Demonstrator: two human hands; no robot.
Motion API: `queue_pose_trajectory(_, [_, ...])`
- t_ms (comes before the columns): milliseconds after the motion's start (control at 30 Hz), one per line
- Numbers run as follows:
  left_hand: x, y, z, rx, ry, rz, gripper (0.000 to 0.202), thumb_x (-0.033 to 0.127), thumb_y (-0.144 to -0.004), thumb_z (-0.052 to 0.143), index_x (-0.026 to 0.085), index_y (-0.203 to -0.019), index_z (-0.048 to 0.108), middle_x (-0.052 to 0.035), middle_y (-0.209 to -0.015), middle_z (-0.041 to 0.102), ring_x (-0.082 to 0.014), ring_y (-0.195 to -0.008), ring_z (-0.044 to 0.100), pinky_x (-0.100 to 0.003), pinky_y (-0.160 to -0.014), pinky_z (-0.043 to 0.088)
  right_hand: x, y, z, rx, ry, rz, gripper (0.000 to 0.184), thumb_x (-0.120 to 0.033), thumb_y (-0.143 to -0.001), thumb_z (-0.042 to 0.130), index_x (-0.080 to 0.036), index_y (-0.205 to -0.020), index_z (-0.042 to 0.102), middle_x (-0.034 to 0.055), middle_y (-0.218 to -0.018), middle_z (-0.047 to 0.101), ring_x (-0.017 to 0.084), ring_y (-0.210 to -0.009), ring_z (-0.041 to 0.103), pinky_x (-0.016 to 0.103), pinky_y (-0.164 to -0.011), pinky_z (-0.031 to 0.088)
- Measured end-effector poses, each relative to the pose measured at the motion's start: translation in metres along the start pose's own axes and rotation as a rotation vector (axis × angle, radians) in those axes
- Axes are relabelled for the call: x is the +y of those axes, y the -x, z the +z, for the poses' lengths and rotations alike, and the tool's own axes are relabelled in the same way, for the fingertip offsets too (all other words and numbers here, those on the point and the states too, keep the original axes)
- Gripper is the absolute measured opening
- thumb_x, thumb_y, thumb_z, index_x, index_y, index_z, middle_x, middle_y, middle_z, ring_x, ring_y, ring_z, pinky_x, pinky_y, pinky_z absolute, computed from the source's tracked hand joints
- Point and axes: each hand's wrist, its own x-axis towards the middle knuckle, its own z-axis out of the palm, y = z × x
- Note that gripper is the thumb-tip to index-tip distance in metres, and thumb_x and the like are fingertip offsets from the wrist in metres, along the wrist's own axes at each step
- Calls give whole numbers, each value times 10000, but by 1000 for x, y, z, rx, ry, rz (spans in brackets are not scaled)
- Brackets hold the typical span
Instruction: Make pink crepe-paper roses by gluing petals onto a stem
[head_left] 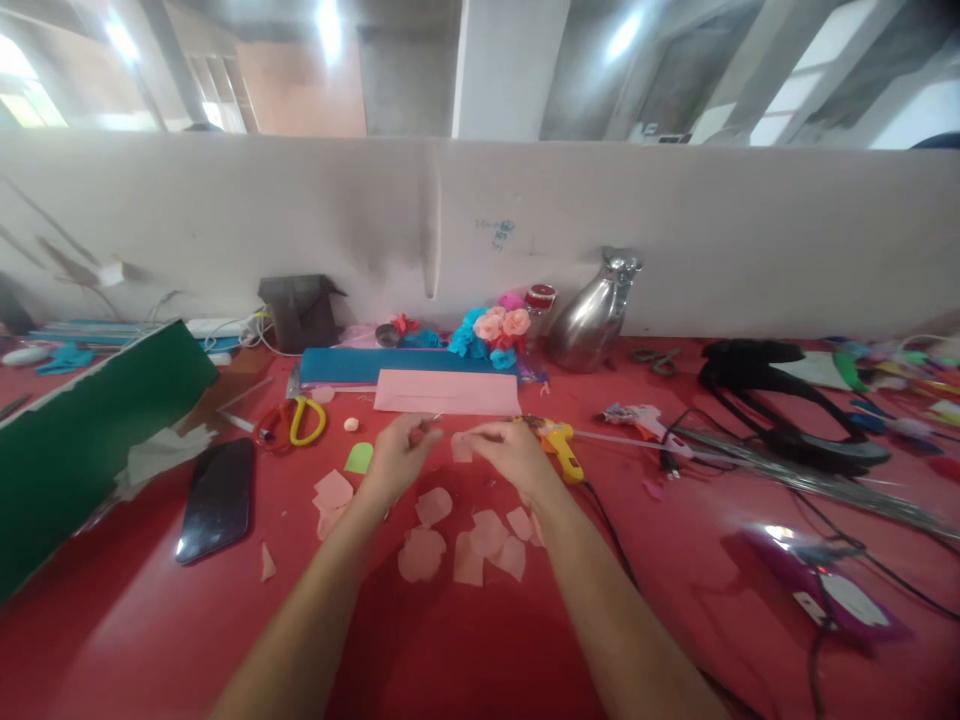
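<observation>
My right hand point(516, 458) pinches a small pink paper petal point(462, 448) between thumb and fingertips. To its left, my left hand point(401, 458) has its fingers curled together; a thin pale bit shows at the fingertips, too small to name. Between and below the hands lie loose pink petals point(421, 554), with several more overlapping ones point(489, 534) nearer my right wrist. Another little pile of pink petals point(333, 490) is left of my left wrist, close to a green paper piece point(360, 458). Just beyond both hands is a folded pink paper sheet point(447, 392).
A yellow glue gun point(562, 450) lies right of my right hand, its cord running forward. Yellow-handled scissors point(306, 420) and a black phone point(216, 498) are on the left. Paper flowers point(501, 326) and a metal jug point(594, 318) stand at the back, before a white partition point(300, 210).
</observation>
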Motion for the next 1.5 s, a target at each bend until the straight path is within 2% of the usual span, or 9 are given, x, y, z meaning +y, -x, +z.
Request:
queue_pose_trajectory(67, [2,0,-3,76,127,-3,288,341,-803,471,178,-953,654,-46,-832,615,-110,-633,487,-227,-571,354,4,-2,0,125,-195,75,215,-361,-665,614,-202,-754,728,30,-779,720,192,-752,623,283,-669,430])
queue_pose_trajectory(167, [6,4,-4,-21,378,-77,310,322,-780,517,171,-1026,628,0,-669,527,-78,-542,404,-214,-531,316,11,-3,3,230,-411,161,239,-390,-622,658,-184,-724,722,30,-722,710,173,-701,620,270,-632,421])
queue_pose_trajectory(300, [14,12,9,-196,581,-175,462,297,-693,628,173,-1126,527,40,-617,483,-56,-488,376,-201,-489,297,20,-3,7,247,-689,251,241,-363,-569,712,-176,-720,710,39,-685,702,171,-659,626,268,-595,422])
queue_pose_trajectory(433, [17,16,26,-189,619,-253,462,274,-636,663,188,-1065,513,40,-704,491,-37,-459,376,-203,-457,300,21,1,8,205,-837,271,212,-328,-557,734,-183,-709,703,29,-679,697,166,-662,624,262,-601,433])
queue_pose_trajectory(667, [12,13,30,-123,632,-250,305,284,-640,658,176,-912,573,13,-830,534,-16,-475,395,-195,-474,318,14,8,10,141,-830,255,199,-347,-605,703,-179,-712,695,50,-716,704,187,-717,637,266,-600,443])
queue_pose_trajectory(900, [16,12,26,-81,628,-279,241,279,-609,677,159,-794,581,25,-708,511,-28,-472,398,-198,-485,310,16,8,11,120,-836,260,209,-343,-622,707,-172,-742,697,48,-729,704,167,-717,636,241,-592,426])
queue_pose_trajectory(1067, [18,12,24,-71,614,-307,262,292,-585,692,154,-788,601,14,-698,538,-35,-472,402,-209,-492,307,16,8,11,115,-810,239,231,-372,-613,709,-172,-728,700,51,-717,704,175,-700,634,263,-604,426])
queue_pose_trajectory(1267, [16,11,23,-77,607,-301,232,301,-598,688,153,-762,617,30,-578,497,-48,-477,388,-206,-496,296,15,9,11,102,-797,209,215,-372,-623,702,-183,-726,696,38,-728,701,166,-701,626,263,-625,427])
queue_pose_trajectory(1500, [13,10,22,-77,609,-276,202,293,-625,681,145,-750,624,25,-621,514,-38,-481,393,-202,-499,298,14,10,11,98,-702,162,176,-349,-633,689,-185,-695,678,24,-695,685,144,-665,599,265,-640,405])
